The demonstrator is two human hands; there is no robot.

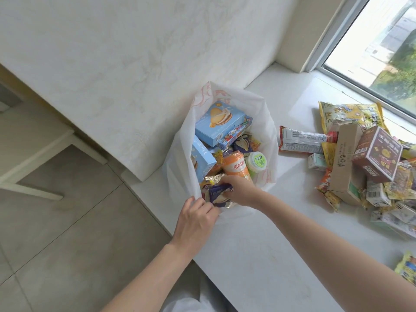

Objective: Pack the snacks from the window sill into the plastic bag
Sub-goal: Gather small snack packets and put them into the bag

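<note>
A white plastic bag [180, 167] stands open on the window sill [258, 233], against the wall. Inside lie blue biscuit boxes [219, 123], an orange cup [236, 167], a green-lidded tub [256, 162] and small packets. My left hand [197, 218] pinches the bag's near rim. My right hand [239, 191] reaches into the bag's mouth and is shut on a purple snack packet [219, 194] just inside the rim. A pile of snacks [364, 163] lies on the sill to the right: a brown box, a cardboard box, yellow bags and a red-and-white bar wrapper [301, 140].
The window [382, 52] runs along the sill's far right. A yellow packet [407, 266] lies at the right edge. The floor is tiled below the sill's left edge, with a white furniture leg [33, 163] at the left.
</note>
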